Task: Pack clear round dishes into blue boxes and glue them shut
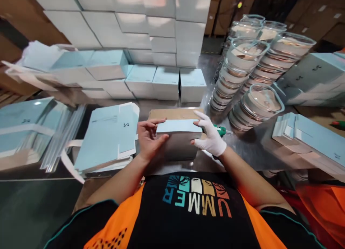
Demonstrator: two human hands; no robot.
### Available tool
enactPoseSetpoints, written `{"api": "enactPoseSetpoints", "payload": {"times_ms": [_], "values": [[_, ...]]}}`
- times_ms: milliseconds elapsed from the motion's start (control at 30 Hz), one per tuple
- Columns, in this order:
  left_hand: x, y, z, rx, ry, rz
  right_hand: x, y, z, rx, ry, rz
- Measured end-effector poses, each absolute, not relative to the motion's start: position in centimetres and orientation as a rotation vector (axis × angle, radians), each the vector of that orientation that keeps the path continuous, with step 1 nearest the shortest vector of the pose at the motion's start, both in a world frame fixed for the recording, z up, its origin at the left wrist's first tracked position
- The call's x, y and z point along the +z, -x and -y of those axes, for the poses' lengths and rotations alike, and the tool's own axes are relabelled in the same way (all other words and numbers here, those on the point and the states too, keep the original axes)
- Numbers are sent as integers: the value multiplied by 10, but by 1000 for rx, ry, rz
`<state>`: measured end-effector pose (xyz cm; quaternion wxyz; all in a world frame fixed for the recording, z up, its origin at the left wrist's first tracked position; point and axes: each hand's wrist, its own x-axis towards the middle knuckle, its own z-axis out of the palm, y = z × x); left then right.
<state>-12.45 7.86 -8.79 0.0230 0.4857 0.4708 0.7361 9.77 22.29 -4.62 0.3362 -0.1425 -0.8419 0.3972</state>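
A small white and pale blue carton (179,141) stands in front of me on the metal table (242,148). My left hand (148,139), bare, grips its left end, fingers over the top edge. My right hand (211,134), in a white glove, holds its right end. Behind the carton lies a brown cardboard piece (172,114). A green tool (221,130) peeks out behind my right hand.
A pile of flat pale blue carton blanks (107,137) lies at my left, more flat packs (309,137) at my right. Stacks of glass lids (250,69) lean at the back right. Closed white boxes (151,44) are stacked at the back.
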Motion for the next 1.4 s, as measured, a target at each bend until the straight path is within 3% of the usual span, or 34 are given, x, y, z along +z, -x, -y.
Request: {"api": "enactPoseSetpoints", "payload": {"times_ms": [233, 500, 700, 900, 1100, 1267, 1400], "values": [[-64, 140, -72, 1763, -1846, -1460, -45, -107, -206, 1033, 263, 2322], [-68, 140, -69, 1782, -1840, -1434, -59, -105, -203, 1027, 306, 2256], [-113, 128, -64, 1812, -1058, -1431, -95, -106, -193, 1278, 750, 2156], [-132, 100, -64, 1704, -444, -1190, -71, -88, -198, 1413, 854, 1782], [-82, 149, -123, 1962, -272, -1110, -96, -94, -202, 1437, 617, 2105], [-16, 253, -195, 2098, -156, -1294, -144, -106, -196, 1081, 531, 2547], [16, 309, -232, 2109, -21, -1428, -156, -101, -198, 791, 393, 2628]]}}
